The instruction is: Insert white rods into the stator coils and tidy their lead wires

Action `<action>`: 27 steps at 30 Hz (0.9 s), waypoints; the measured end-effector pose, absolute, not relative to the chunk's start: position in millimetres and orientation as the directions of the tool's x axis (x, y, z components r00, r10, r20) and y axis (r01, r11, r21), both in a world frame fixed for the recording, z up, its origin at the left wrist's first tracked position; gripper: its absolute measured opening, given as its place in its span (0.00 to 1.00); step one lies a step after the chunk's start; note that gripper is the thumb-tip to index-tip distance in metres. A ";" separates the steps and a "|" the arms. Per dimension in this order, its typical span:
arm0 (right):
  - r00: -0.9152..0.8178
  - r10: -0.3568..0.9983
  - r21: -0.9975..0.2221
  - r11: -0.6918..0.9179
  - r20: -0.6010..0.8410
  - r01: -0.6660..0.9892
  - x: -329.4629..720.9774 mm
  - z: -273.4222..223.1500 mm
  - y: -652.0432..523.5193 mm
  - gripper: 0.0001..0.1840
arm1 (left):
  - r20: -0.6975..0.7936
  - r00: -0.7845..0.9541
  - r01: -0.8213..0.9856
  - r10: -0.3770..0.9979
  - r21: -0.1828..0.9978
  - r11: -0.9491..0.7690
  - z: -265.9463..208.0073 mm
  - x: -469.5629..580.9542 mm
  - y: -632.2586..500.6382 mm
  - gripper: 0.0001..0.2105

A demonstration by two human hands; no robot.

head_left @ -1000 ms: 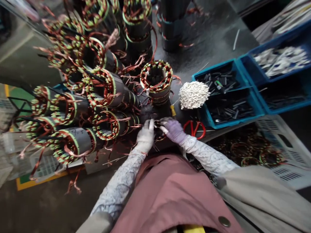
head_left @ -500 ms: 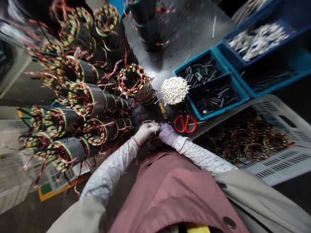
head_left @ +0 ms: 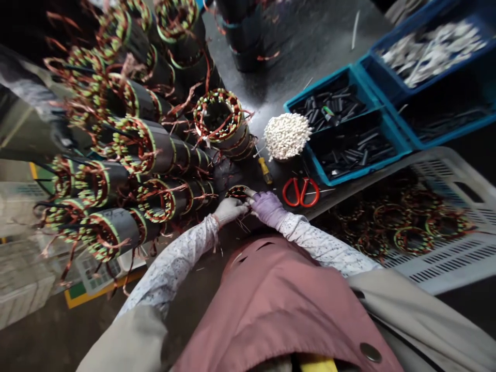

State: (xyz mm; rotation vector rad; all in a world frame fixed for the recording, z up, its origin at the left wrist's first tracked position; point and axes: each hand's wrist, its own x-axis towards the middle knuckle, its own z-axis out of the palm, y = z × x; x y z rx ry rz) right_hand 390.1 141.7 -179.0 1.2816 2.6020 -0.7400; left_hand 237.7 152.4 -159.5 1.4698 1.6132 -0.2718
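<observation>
Close to the table's front edge, a wound motor stator [head_left: 237, 191] stands in front of my body, its ring of copper windings facing up. My left hand [head_left: 231, 211], in a whitish glove, is closed at its near side. My right hand [head_left: 268, 208], in a purple glove, meets it there with bent fingers pressed on the stator's near rim. Thin wire ends stick out below the fingertips; what exactly the fingers pinch is hidden. Beyond the hands lie a yellow-handled screwdriver [head_left: 265, 170] and red-handled scissors [head_left: 300, 192].
Stators [head_left: 116, 227] are stacked at left; one stator [head_left: 219, 121] stands upright ahead. A bundle of white sticks [head_left: 287, 136] stands beside blue bins [head_left: 329, 182] of black tubing. A grey crate [head_left: 445, 253] holds more stators at right. Another person's sleeve [head_left: 33, 93] reaches in at left.
The view has shifted, so the table's things sit slightly higher and further right. My fingers have moved down off the stator's top, showing more of its ring. Another person's arm has come in at left.
</observation>
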 end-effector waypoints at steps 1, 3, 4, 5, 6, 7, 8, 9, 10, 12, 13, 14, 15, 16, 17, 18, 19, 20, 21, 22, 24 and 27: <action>-0.619 0.704 -0.365 0.506 -0.348 0.781 387.9 -179.6 141.3 0.20 | -0.719 0.106 0.854 0.687 0.420 0.307 -160.3 240.8 146.8 0.08; -0.607 0.700 -0.387 0.477 -0.376 0.789 383.7 -181.0 140.9 0.20 | -0.689 0.081 0.802 0.721 0.474 0.363 -158.0 251.3 131.1 0.09; -0.587 0.702 -0.408 0.436 -0.403 0.802 382.6 -182.1 140.3 0.20 | -0.664 0.073 0.777 0.744 0.505 0.375 -155.0 256.9 122.9 0.09; -0.558 0.710 -0.438 0.376 -0.430 0.816 382.9 -183.9 139.0 0.21 | -0.635 0.065 0.754 0.770 0.537 0.379 -151.3 261.3 115.7 0.10; -0.537 0.721 -0.484 0.315 -0.438 0.816 384.9 -186.5 136.7 0.22 | -0.600 0.053 0.733 0.798 0.566 0.377 -147.2 263.1 110.3 0.10; -0.530 0.740 -0.551 0.259 -0.414 0.793 388.7 -190.1 133.4 0.23 | -0.562 0.032 0.717 0.827 0.589 0.372 -143.4 261.8 107.1 0.11; -0.518 0.779 -0.634 0.208 -0.353 0.745 393.7 -194.8 129.5 0.23 | -0.521 0.003 0.706 0.854 0.606 0.366 -140.5 257.2 106.1 0.12; -0.477 0.839 -0.723 0.155 -0.263 0.673 399.1 -200.5 125.8 0.22 | -0.478 -0.032 0.699 0.878 0.617 0.362 -139.3 249.8 107.0 0.13; -0.386 0.905 -0.805 0.092 -0.178 0.587 403.6 -207.0 123.0 0.22 | -0.432 -0.058 0.702 0.900 0.623 0.345 -140.1 240.8 109.2 0.12; -0.110 0.984 -0.915 -0.088 -0.142 0.393 404.1 -219.5 124.3 0.24 | -0.333 -0.047 0.744 0.942 0.617 0.256 -148.6 223.0 115.6 0.09; 0.016 0.981 -0.936 -0.189 -0.193 0.295 398.0 -224.1 129.4 0.27 | -0.288 -0.017 0.772 0.958 0.605 0.195 -155.8 216.3 119.0 0.07; 0.088 0.963 -0.941 -0.266 -0.253 0.207 387.3 -226.9 137.3 0.28 | -0.251 0.019 0.795 0.968 0.590 0.138 -164.2 212.0 122.0 0.06; 0.108 0.949 -0.940 -0.310 -0.297 0.141 372.6 -227.4 147.6 0.29 | -0.226 0.050 0.813 0.973 0.575 0.092 -173.0 209.9 124.6 0.05; 0.086 0.944 -0.939 -0.326 -0.317 0.111 355.3 -225.9 159.0 0.29 | -0.215 0.064 0.817 0.975 0.572 0.072 -181.4 209.7 126.3 0.05; 0.039 0.948 -0.940 -0.318 -0.315 0.123 337.3 -222.6 170.3 0.27 | -0.216 0.054 0.808 0.975 0.583 0.085 -188.5 210.7 126.9 0.05; -0.017 0.954 -0.940 -0.291 -0.299 0.178 320.6 -217.9 180.0 0.24 | -0.225 0.033 0.792 0.974 0.600 0.112 -193.9 212.1 126.1 0.05; -0.086 0.957 -0.930 -0.244 -0.276 0.275 307.0 -212.2 186.9 0.20 | -0.238 0.013 0.772 0.971 0.619 0.142 -197.0 213.4 123.3 0.07; -0.140 0.961 -0.910 -0.172 -0.240 0.377 297.7 -205.7 189.9 0.17 | -0.246 -0.007 0.758 0.969 0.631 0.166 -197.9 213.9 118.3 0.09; -0.180 0.965 -0.882 -0.087 -0.190 0.463 292.9 -198.7 188.7 0.15 | -0.256 -0.040 0.725 0.966 0.658 0.204 -196.5 213.4 110.8 0.11; -0.203 0.970 -0.853 -0.006 -0.132 0.522 292.0 -191.5 183.5 0.15 | -0.271 -0.082 0.673 0.959 0.695 0.254 -193.4 211.8 101.0 0.12; -0.222 0.974 -0.821 0.094 -0.040 0.563 296.0 -178.0 165.4 0.15 | -0.321 -0.179 0.530 0.930 0.765 0.366 -184.0 205.4 75.6 0.11; -0.295 0.935 -0.819 0.007 -0.199 0.573 291.9 -167.1 140.6 0.14 | -0.417 -0.306 0.309 0.856 0.807 0.503 -170.7 191.3 36.4 0.07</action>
